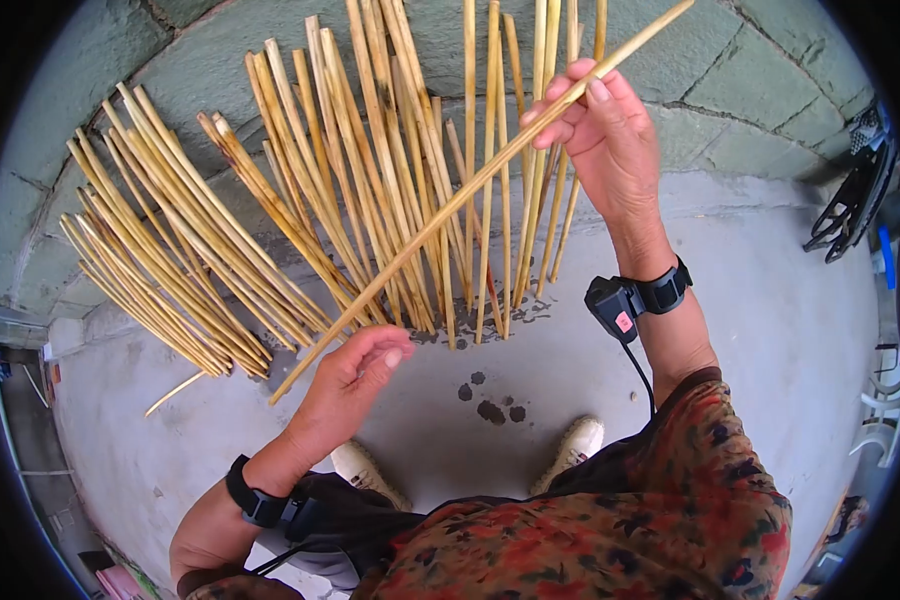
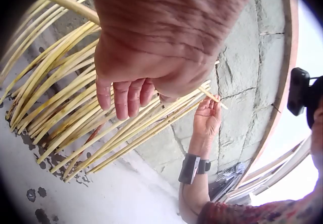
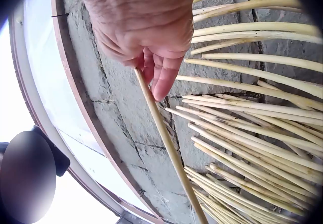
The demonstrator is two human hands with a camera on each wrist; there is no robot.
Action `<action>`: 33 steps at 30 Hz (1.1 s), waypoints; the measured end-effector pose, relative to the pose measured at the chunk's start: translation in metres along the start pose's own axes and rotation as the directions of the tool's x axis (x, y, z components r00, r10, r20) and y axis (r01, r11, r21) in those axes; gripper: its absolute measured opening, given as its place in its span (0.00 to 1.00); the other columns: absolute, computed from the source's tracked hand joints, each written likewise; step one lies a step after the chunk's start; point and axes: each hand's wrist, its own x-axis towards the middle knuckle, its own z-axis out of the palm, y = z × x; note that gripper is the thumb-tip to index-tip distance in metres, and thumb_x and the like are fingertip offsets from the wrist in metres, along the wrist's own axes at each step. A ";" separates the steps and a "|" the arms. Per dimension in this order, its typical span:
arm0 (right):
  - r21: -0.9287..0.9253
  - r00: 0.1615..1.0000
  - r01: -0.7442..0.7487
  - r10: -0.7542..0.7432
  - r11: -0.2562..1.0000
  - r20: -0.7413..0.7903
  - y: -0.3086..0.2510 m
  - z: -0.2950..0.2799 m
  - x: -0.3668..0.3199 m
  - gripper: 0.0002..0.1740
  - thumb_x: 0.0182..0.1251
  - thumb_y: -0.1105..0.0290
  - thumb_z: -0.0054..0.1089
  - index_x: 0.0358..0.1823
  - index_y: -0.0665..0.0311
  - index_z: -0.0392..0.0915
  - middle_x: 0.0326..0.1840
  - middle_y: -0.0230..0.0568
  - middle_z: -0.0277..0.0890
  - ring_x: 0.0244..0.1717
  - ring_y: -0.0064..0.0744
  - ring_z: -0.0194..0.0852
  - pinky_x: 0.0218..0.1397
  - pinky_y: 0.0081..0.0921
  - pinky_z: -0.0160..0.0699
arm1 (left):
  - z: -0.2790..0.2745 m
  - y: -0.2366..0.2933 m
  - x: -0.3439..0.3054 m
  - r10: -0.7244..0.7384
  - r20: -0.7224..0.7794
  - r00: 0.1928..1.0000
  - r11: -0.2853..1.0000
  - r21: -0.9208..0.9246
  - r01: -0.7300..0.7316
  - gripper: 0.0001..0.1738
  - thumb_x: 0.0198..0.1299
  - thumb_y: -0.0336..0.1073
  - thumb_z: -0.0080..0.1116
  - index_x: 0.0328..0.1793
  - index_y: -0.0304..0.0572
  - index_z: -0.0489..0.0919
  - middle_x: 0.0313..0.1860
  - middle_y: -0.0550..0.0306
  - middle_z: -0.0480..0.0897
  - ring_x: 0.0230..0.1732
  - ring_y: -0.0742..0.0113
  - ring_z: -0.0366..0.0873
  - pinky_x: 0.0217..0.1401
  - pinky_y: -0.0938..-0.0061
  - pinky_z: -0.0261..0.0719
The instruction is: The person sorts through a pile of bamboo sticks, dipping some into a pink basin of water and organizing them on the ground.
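A long peeled wooden stick point(image 1: 450, 208) runs diagonally across the head view, its upper end toward the top right. Near that end my right hand point(image 1: 610, 125) pinches it between thumb and fingers. From there the stick slants away downward in the right wrist view. My left hand point(image 1: 355, 375) is just below the lower part of the stick, fingers loosely bent and thumb extended. In the left wrist view the left palm point(image 2: 156, 47) hides the middle of the stick.
Many similar sticks point(image 1: 380, 170) lean in a row against a green stone-block wall point(image 1: 660, 60). One short stick point(image 1: 173, 393) lies on the grey concrete floor point(image 1: 750, 300), which has dark wet spots. Dark folded gear point(image 1: 855, 195) stands at the right.
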 end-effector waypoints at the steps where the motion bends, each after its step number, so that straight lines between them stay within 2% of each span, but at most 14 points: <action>1: 0.069 0.999 -0.049 0.050 0.996 -0.010 0.002 0.003 -0.003 0.13 0.68 0.67 0.39 0.47 0.68 0.66 0.37 0.46 0.73 0.36 0.39 0.78 0.34 0.26 0.82 | -0.005 -0.001 0.002 -0.057 0.004 0.998 0.992 -0.114 0.057 0.20 0.64 0.39 0.43 0.60 0.41 0.64 0.52 0.53 0.72 0.53 0.64 0.71 0.54 0.71 0.69; 3: 0.179 0.989 -0.143 0.146 0.973 -0.006 0.007 0.003 -0.013 0.10 0.67 0.70 0.40 0.44 0.67 0.67 0.38 0.46 0.73 0.41 0.46 0.77 0.39 0.30 0.82 | -0.012 0.003 0.000 -0.111 -0.003 0.994 0.970 -0.217 0.108 0.22 0.64 0.41 0.44 0.62 0.42 0.63 0.53 0.53 0.72 0.54 0.63 0.71 0.54 0.71 0.69; 6: 0.303 0.969 -0.242 0.244 0.922 0.030 0.016 0.007 -0.030 0.09 0.65 0.71 0.40 0.42 0.66 0.67 0.37 0.46 0.72 0.44 0.47 0.75 0.43 0.32 0.81 | -0.014 0.008 -0.002 -0.012 -0.119 0.993 0.878 -0.477 -0.046 0.24 0.64 0.44 0.42 0.63 0.43 0.60 0.49 0.54 0.74 0.48 0.64 0.74 0.51 0.68 0.71; 8: 0.360 0.970 -0.244 0.229 0.901 0.084 0.028 0.007 -0.041 0.08 0.65 0.72 0.41 0.41 0.66 0.69 0.40 0.48 0.72 0.47 0.46 0.74 0.46 0.34 0.79 | -0.023 0.006 -0.001 -0.002 -0.158 0.987 0.656 -0.746 -0.118 0.26 0.64 0.48 0.43 0.63 0.42 0.60 0.42 0.54 0.76 0.38 0.65 0.76 0.45 0.69 0.74; 13: 0.441 0.865 -0.495 0.471 0.748 0.172 0.042 0.018 -0.064 0.11 0.65 0.71 0.43 0.44 0.68 0.70 0.47 0.52 0.70 0.46 0.41 0.75 0.46 0.32 0.78 | -0.029 0.001 -0.001 -0.065 -0.393 0.917 0.629 -0.730 -0.269 0.16 0.65 0.46 0.40 0.50 0.43 0.69 0.27 0.64 0.69 0.24 0.77 0.64 0.31 0.77 0.67; 18: 0.396 0.758 -0.640 0.624 0.659 0.187 0.048 0.027 -0.077 0.15 0.66 0.68 0.42 0.49 0.70 0.68 0.46 0.52 0.71 0.44 0.43 0.76 0.41 0.31 0.79 | -0.043 -0.013 -0.008 -0.035 -0.407 0.913 0.631 -0.717 -0.295 0.14 0.64 0.42 0.44 0.48 0.41 0.71 0.29 0.64 0.70 0.25 0.78 0.63 0.32 0.81 0.65; 21: 0.155 0.540 -0.841 0.799 0.518 0.263 0.051 0.030 -0.084 0.17 0.67 0.63 0.43 0.48 0.71 0.69 0.41 0.45 0.73 0.33 0.34 0.77 0.34 0.25 0.79 | -0.042 -0.015 -0.012 -0.077 -0.439 0.895 0.657 -0.698 -0.286 0.14 0.63 0.42 0.46 0.47 0.41 0.71 0.29 0.63 0.70 0.25 0.78 0.63 0.32 0.81 0.65; 22: 0.162 0.538 -0.843 0.799 0.513 0.269 0.050 0.033 -0.087 0.17 0.67 0.63 0.43 0.48 0.71 0.69 0.41 0.45 0.73 0.33 0.34 0.77 0.34 0.25 0.79 | -0.041 -0.016 -0.011 -0.101 -0.458 0.883 0.652 -0.701 -0.288 0.13 0.62 0.41 0.47 0.47 0.41 0.73 0.28 0.63 0.71 0.25 0.77 0.64 0.31 0.79 0.65; 24: -0.317 0.558 -0.701 0.768 0.639 0.315 0.049 0.041 -0.092 0.16 0.68 0.63 0.42 0.47 0.67 0.70 0.40 0.39 0.74 0.30 0.29 0.76 0.32 0.22 0.77 | -0.039 -0.019 -0.009 -0.135 -0.487 0.863 0.651 -0.700 -0.294 0.13 0.61 0.40 0.48 0.47 0.41 0.74 0.27 0.63 0.72 0.25 0.76 0.64 0.31 0.77 0.65; 26: -0.423 0.596 -0.601 0.733 0.678 0.327 0.039 0.052 -0.092 0.13 0.66 0.62 0.46 0.45 0.63 0.72 0.36 0.35 0.73 0.31 0.28 0.75 0.31 0.22 0.75 | -0.038 -0.021 -0.010 -0.102 -0.430 0.897 0.644 -0.716 -0.269 0.12 0.60 0.38 0.49 0.45 0.41 0.75 0.27 0.62 0.72 0.24 0.75 0.64 0.31 0.77 0.65; 27: -0.622 0.773 -0.213 0.519 0.754 0.365 0.036 0.055 -0.091 0.12 0.62 0.64 0.50 0.43 0.62 0.72 0.34 0.35 0.71 0.31 0.30 0.74 0.31 0.23 0.75 | -0.036 -0.021 -0.011 -0.126 -0.418 0.900 0.635 -0.730 -0.251 0.11 0.60 0.37 0.50 0.44 0.40 0.75 0.26 0.62 0.72 0.24 0.75 0.65 0.30 0.76 0.66; 28: -0.730 0.847 0.206 0.255 0.651 0.466 0.031 0.056 -0.089 0.11 0.59 0.65 0.54 0.41 0.61 0.73 0.31 0.35 0.70 0.32 0.32 0.73 0.31 0.23 0.74 | -0.033 -0.022 -0.010 -0.132 -0.444 0.886 0.641 -0.720 -0.265 0.11 0.60 0.37 0.50 0.44 0.40 0.75 0.26 0.62 0.72 0.24 0.75 0.65 0.30 0.76 0.66; 29: -0.723 0.842 0.343 0.144 0.600 0.519 0.025 0.059 -0.085 0.14 0.52 0.67 0.60 0.40 0.59 0.72 0.28 0.35 0.66 0.32 0.36 0.70 0.31 0.26 0.74 | -0.031 -0.025 -0.010 -0.129 -0.403 0.906 0.643 -0.730 -0.233 0.11 0.60 0.37 0.49 0.44 0.40 0.75 0.25 0.62 0.72 0.24 0.75 0.65 0.30 0.75 0.67; 33: -0.766 0.827 0.322 0.229 0.556 0.514 0.025 0.070 -0.095 0.15 0.51 0.67 0.60 0.41 0.59 0.71 0.30 0.33 0.68 0.32 0.36 0.72 0.29 0.30 0.73 | -0.027 -0.025 -0.008 -0.129 -0.339 0.932 0.674 -0.720 -0.169 0.11 0.60 0.40 0.50 0.43 0.41 0.75 0.23 0.63 0.72 0.21 0.75 0.65 0.29 0.75 0.66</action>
